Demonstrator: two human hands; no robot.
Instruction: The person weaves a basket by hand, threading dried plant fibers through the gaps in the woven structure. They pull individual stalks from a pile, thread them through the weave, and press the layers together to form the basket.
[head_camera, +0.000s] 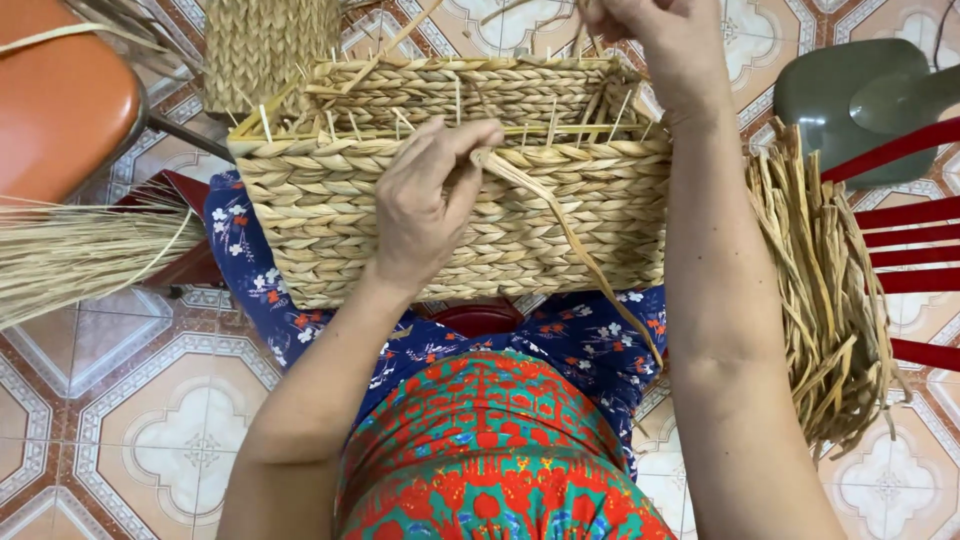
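- While the woven basket (450, 200) rests on the person's lap, its long axis runs side to side and its open mouth faces up and away from them.
- At the basket's near rim, the left hand (425, 205) pinches a flat straw strand (570, 240) that trails down toward the lap.
- Over the basket's far rim, the right hand (665, 45) is closed on thin upright stakes; its fingertips are cut off.
- Likely risks: the pinch slips and the weave loosens, or a stake snaps.

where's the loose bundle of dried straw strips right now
In the head view, the bundle of dried strips hangs at the right, draped over a red chair, beside the right forearm and the woven basket.
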